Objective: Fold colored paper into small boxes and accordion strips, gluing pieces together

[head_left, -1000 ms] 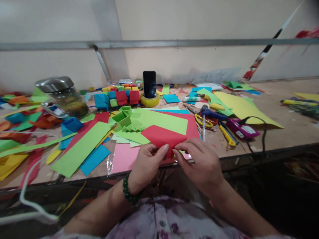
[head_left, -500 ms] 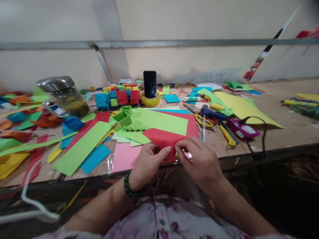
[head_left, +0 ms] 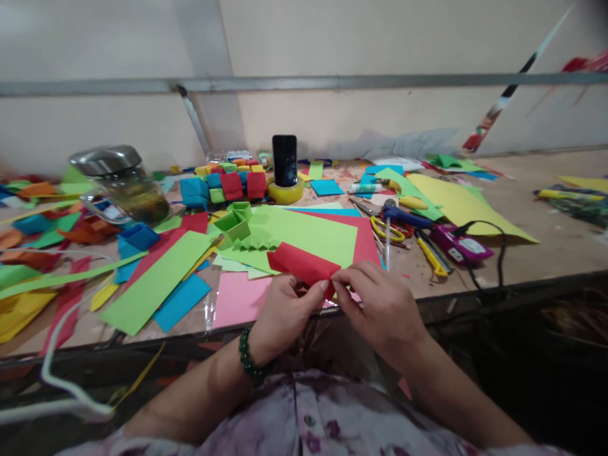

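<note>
Both hands hold a folded piece of red paper [head_left: 306, 261] just above the near edge of the table. My left hand [head_left: 289, 308] is closed on its lower side, the thumb pressed along the front and the other fingers tucked behind. At the paper's right end, my right hand [head_left: 375, 297] pinches the edge between thumb and fingertips. Beneath the paper lie a light green sheet [head_left: 308, 231] and a larger red sheet [head_left: 368, 244]. A green pleated strip [head_left: 256, 244] and open green paper boxes [head_left: 232, 225] sit just left of it.
A lidded glass jar [head_left: 130, 190] stands at the left beside loose paper pieces. Behind are folded paper cubes [head_left: 232, 185] and a phone [head_left: 285, 160] propped on a tape roll [head_left: 285, 190]. Scissors [head_left: 387, 228], a glue gun [head_left: 408, 216], a cutter [head_left: 431, 254] and a purple device [head_left: 463, 246] lie right.
The red paper has tilted and now looks narrower, its top edge sloping down to the right. Both hands stay nearly in place.
</note>
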Tool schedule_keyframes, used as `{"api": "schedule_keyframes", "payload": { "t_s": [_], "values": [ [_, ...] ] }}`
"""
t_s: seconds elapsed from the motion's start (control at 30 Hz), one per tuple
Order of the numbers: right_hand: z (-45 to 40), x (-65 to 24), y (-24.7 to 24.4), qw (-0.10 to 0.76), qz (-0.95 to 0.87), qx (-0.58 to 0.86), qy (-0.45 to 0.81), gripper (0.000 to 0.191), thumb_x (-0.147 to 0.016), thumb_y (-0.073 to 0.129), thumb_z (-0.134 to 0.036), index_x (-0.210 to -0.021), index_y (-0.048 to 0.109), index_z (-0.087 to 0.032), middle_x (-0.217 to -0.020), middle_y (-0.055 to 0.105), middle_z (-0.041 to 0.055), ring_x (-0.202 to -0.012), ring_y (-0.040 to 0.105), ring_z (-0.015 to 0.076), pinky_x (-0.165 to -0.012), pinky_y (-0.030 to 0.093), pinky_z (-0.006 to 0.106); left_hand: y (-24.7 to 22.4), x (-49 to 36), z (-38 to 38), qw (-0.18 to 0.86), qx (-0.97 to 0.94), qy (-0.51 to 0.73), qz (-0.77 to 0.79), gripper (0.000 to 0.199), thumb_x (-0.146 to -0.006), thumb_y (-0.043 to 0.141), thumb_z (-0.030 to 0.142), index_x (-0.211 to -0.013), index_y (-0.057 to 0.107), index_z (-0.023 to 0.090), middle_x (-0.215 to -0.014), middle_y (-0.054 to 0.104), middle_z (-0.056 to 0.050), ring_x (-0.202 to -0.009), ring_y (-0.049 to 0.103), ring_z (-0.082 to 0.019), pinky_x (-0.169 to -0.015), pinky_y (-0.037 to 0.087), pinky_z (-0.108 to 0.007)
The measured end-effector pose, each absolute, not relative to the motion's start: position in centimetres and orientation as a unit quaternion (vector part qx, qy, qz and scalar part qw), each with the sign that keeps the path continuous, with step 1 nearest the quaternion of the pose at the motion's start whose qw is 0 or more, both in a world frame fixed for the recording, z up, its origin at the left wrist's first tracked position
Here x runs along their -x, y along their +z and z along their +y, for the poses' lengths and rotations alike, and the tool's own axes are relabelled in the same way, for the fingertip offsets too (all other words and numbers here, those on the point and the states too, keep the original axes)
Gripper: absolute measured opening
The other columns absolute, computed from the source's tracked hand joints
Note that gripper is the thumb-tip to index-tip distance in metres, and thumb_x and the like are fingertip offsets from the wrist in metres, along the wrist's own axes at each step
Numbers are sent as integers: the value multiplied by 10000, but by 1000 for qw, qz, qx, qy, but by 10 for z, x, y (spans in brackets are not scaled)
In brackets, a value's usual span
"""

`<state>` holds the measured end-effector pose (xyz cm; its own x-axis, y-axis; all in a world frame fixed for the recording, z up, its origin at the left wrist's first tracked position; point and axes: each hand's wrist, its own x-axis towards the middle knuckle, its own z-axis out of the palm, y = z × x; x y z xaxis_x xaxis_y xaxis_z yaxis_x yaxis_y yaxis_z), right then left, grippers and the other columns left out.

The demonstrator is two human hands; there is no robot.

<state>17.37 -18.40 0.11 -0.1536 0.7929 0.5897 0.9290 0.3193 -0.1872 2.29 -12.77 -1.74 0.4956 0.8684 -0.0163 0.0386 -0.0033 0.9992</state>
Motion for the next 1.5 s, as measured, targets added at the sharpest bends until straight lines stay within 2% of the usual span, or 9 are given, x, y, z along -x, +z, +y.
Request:
{"api": "schedule_keyframes", "payload": {
  "t_s": [0.5, 0.67, 0.8, 1.07, 1.17, 1.23, 1.33, 1.4, 1.5],
  "values": [
    [-183, -179, -2, 324, -756, 566, -63, 141, -911, 501, -178, -833, 616, -158, -766, 611, 51, -712, 573, 169, -646, 428, 292, -20, -23, -128, 587, -624, 337, 389, 364, -781, 639, 425, -594, 615, 113, -538, 543, 7, -520, 449, -90, -489, 330, -200],
    [-186, -180, -4, 365, -745, 555, -56, 102, -900, 518, -159, -904, 620, -155, -811, 626, 59, -755, 589, 168, -674, 460, 287, -17, -24, -127, 669, -539, 351, 372, 272, -727, 712, 364, -641, 665, 110, -595, 625, -10, -567, 529, -101, -549, 413, -191],
    [-187, -180, -4, 352, -782, 500, -122, 236, -848, 595, -150, -1081, 626, -172, -912, 652, 79, -816, 593, 189, -703, 479, 307, -14, -22, -126, 760, -440, 348, 329, 217, -712, 732, 322, -743, 702, 109, -702, 676, -39, -648, 593, -123, -650, 484, -225],
    [-183, -188, -10, 382, -778, 457, -199, 248, -792, 625, -64, -980, 686, -215, -841, 685, 50, -749, 583, 170, -674, 481, 301, -12, -17, -129, 787, -436, 313, 303, 291, -782, 670, 412, -721, 655, 128, -686, 622, -17, -626, 569, -105, -632, 488, -225],
    [-183, -189, -9, 455, -721, 502, -145, 154, -816, 617, -110, -904, 695, -209, -831, 691, 45, -748, 612, 161, -675, 493, 286, -9, -11, -130, 690, -526, 383, 317, 325, -824, 603, 463, -746, 634, 150, -716, 608, -18, -665, 565, -118, -651, 476, -231],
    [-183, -191, -7, 509, -644, 569, -50, 79, -830, 623, -177, -843, 696, -205, -761, 685, 25, -681, 613, 149, -615, 491, 267, -4, -4, -127, 553, -591, 468, 355, 264, -750, 705, 404, -858, 640, 172, -852, 629, -31, -796, 584, -147, -743, 475, -247],
    [-180, -195, -3, 529, -550, 621, 182, 136, -813, 651, -315, -777, 697, -192, -655, 662, 8, -579, 593, 149, -507, 464, 258, 5, 6, -116, 398, -626, 540, 398, 621, -576, 842, 322, -1136, 598, 208, -1178, 592, -79, -1117, 528, -233, -932, 431, -309],
    [-177, -196, -2, 520, -529, 599, 302, 191, -785, 671, -368, -766, 703, -180, -652, 666, 13, -583, 604, 159, -505, 475, 265, 9, 9, -108, 472, -623, 485, 392, 804, -561, 848, 323, -1287, 518, 220, -1211, 601, -99, -1133, 542, -258, -919, 451, -341],
    [-174, -196, -5, 520, -529, 578, 339, 235, -811, 641, -368, -932, 714, -180, -658, 664, 8, -562, 595, 144, -501, 490, 262, 3, 7, -102, 680, -572, 317, 333, 605, -682, 766, 377, -1216, 603, 145, -966, 710, -107, -862, 655, -225, -740, 509, -311]
  ]
}}
